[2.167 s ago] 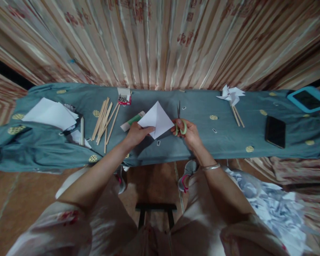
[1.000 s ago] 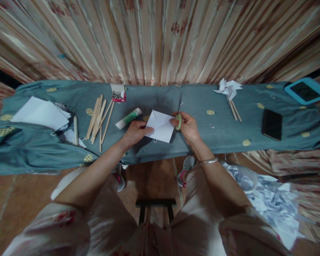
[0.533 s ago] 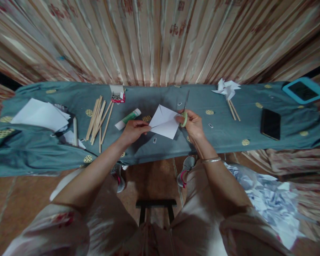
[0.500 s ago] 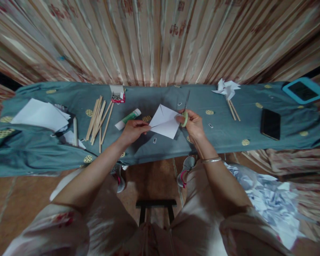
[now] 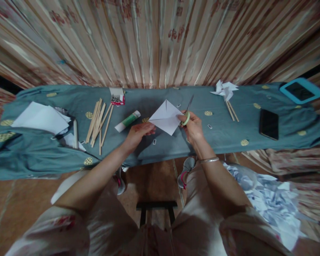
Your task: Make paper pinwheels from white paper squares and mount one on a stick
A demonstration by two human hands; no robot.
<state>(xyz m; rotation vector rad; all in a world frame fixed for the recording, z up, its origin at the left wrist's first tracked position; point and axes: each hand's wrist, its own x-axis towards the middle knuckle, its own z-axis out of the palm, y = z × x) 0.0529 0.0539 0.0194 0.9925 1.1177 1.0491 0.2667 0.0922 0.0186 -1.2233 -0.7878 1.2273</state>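
A square of white paper (image 5: pixel 165 119) is held up over the cloth, one corner pointing away from me, with a slit running in from that corner. My right hand (image 5: pixel 194 126) pinches its right corner between thumb and fingers. The same hand holds a pair of scissors (image 5: pixel 187 119) with pale green handles, blades pointing up and away. At the paper's left corner is my left hand (image 5: pixel 140 134), fingers loosely extended just below the edge; I see no clear grip. A green and white glue stick (image 5: pixel 128 121) lies beyond the left hand.
Wooden sticks (image 5: pixel 96 122), a red box of small metal pins (image 5: pixel 117 97) and a paper stack (image 5: pixel 40 117) lie left. To the right are a paper pinwheel (image 5: pixel 225 91) on sticks, a black phone (image 5: pixel 268 123) and a blue-framed tablet (image 5: pixel 301 90). Paper scraps (image 5: pixel 272 202) fill a bag below.
The paper has turned slightly, its far corner shifting right. My left hand has let go of the left corner and moved slightly right and below it. The scissors have tilted more to the right.
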